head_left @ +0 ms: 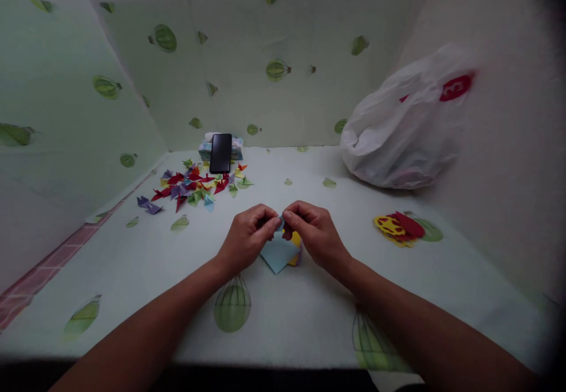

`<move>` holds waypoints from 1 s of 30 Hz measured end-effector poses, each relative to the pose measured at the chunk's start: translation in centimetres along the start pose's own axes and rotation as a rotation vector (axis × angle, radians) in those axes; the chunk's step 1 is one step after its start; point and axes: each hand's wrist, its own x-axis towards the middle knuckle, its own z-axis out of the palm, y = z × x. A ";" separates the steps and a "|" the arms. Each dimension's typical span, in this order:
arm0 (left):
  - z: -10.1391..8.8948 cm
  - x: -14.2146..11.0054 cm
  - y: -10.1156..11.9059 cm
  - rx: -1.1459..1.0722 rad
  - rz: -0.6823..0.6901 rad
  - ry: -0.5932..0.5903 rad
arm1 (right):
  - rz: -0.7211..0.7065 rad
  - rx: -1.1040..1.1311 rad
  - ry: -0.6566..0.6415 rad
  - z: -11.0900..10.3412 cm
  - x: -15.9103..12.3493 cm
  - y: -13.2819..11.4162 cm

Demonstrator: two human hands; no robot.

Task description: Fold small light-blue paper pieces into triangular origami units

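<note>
My left hand (pixel 256 230) and my right hand (pixel 312 230) meet at the middle of the table. Both are closed, pinching a small piece of blue folded paper (pixel 281 223) between thumbs and fingertips; most of it is hidden by the fingers. Just below them lies a light blue paper sheet (pixel 278 254), turned with one corner toward me. Under its right side a yellow sheet (pixel 295 244) and a purple edge stick out. Whether the pinched piece touches the sheets I cannot tell.
Many small folded paper cranes (pixel 194 188) in mixed colours lie at the back left. Behind them a black phone (pixel 221 153) leans on a tissue pack (pixel 237 147). A white plastic bag (pixel 398 127) stands back right, with yellow and red paper cutouts (pixel 398 229) nearer me.
</note>
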 end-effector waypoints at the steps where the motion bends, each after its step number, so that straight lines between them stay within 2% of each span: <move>1: 0.0 0.0 0.1 -0.006 -0.014 -0.001 | 0.003 0.009 -0.009 0.0 0.0 0.0; 6: -0.1 0.0 0.2 -0.051 -0.073 0.013 | 0.030 0.151 -0.035 0.2 0.1 0.4; 10: -0.1 0.1 -0.1 -0.061 -0.073 0.023 | 0.027 0.150 -0.047 0.1 0.2 0.6; 19: 0.1 0.2 -0.4 0.073 0.045 0.005 | 0.025 0.051 0.065 0.0 0.1 0.3; 24: 0.1 0.0 -0.3 0.166 0.084 -0.002 | 0.023 0.054 0.059 0.2 0.0 0.1; 30: 0.1 -0.2 -0.2 0.113 -0.008 -0.016 | 0.042 0.128 0.014 0.1 0.1 0.3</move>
